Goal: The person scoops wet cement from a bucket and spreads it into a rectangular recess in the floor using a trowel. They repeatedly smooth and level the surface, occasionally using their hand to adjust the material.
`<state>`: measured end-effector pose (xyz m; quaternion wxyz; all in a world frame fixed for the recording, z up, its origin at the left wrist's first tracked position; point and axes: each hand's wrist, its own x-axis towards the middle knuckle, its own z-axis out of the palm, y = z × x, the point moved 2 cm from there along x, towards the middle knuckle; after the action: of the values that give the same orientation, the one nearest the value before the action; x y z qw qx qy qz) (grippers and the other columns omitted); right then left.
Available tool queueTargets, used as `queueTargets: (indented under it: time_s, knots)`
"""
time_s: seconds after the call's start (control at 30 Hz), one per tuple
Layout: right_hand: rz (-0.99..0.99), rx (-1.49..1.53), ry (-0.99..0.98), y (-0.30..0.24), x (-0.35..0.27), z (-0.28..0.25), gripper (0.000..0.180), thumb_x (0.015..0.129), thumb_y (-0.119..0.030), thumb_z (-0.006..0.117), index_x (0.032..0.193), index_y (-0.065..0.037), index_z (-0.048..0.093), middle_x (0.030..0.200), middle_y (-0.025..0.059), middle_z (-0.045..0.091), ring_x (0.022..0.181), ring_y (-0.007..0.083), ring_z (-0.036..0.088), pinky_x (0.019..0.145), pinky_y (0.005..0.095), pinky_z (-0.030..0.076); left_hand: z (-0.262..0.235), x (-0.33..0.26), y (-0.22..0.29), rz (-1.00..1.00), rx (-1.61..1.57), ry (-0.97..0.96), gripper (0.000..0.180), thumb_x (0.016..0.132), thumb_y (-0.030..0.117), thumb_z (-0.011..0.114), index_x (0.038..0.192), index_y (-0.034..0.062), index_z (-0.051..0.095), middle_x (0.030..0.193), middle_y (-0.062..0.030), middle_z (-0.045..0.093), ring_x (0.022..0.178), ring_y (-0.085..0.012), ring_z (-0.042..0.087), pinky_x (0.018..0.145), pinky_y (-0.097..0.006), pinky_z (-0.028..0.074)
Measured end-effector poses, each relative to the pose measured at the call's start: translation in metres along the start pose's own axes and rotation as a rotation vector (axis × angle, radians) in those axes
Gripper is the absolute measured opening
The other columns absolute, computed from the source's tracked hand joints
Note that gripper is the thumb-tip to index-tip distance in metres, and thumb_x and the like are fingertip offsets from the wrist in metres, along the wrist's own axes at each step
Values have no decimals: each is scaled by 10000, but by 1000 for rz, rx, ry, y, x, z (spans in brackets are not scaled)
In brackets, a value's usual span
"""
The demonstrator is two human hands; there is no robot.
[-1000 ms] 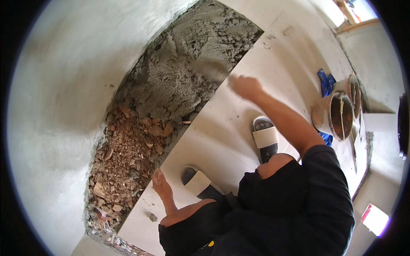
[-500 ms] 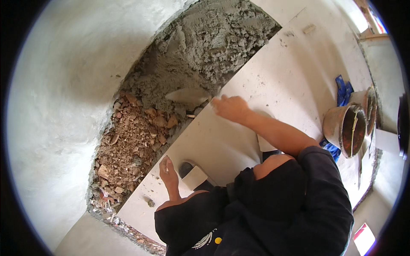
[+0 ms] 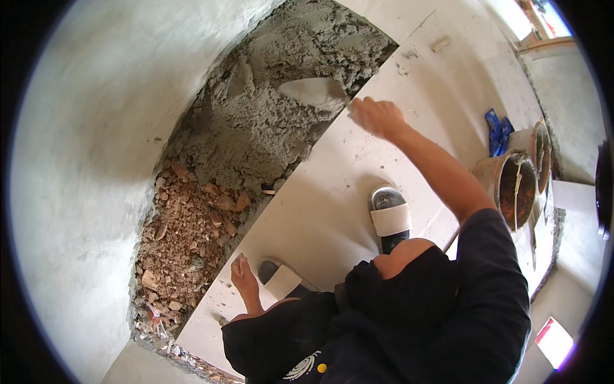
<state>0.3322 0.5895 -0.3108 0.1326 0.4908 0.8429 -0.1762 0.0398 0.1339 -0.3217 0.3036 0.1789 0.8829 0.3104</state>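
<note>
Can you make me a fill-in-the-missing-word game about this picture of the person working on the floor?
1. The right hand holds a ____ over the grey mortar.
2. The left hand rests on the pale ____ beside a sandal.
3. Below the mortar lies reddish-brown ____.
4. The rusty bucket stands to the person's ____.

Missing words: trowel; tile; rubble; right

The right hand [image 3: 378, 117] now reaches farther out along the edge of the large pale floor tile [image 3: 358, 185], and the grey steel pointed trowel [image 3: 314, 93] it grips lies flat on the damp grey mortar bed [image 3: 268, 121], where earlier it was barely seen. The left hand [image 3: 244, 276] has shifted slightly along the tile's near edge.
</note>
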Motion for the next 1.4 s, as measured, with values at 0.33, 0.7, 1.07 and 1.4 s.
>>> queueTargets:
  time_s: [0.33,0.7,1.07,1.4]
  knots:
    - [463,104,259,87,65,-50,441,956,-488,397,1147,-119,547,1115,174,639,1015,390,626,883,474,498,-17,-10,-12,-40,37,41,391,966,283,514,1162,-45,598,1089,-199,637,1018,-272,616,889,-368,470]
    - [391,22,221,121,69,-54,438,955,-494,416,1130,-115,549,1062,172,665,1022,378,622,869,488,493,-27,-17,-27,-70,115,40,354,980,268,505,1099,-50,604,1031,-180,639,964,-261,629,850,-354,484]
    - [351,48,197,162,90,-68,536,932,-566,446,1099,-81,603,936,196,677,955,357,644,832,457,487,-11,-56,-31,-246,137,86,379,950,267,513,1079,-82,583,1060,-203,626,925,-296,646,821,-383,497]
    - [159,318,-152,145,82,-54,608,958,-571,378,1077,-11,582,933,225,656,905,379,640,799,462,506,4,-54,-23,-272,153,50,436,958,318,515,1089,-95,573,1049,-221,617,920,-299,634,826,-383,495]
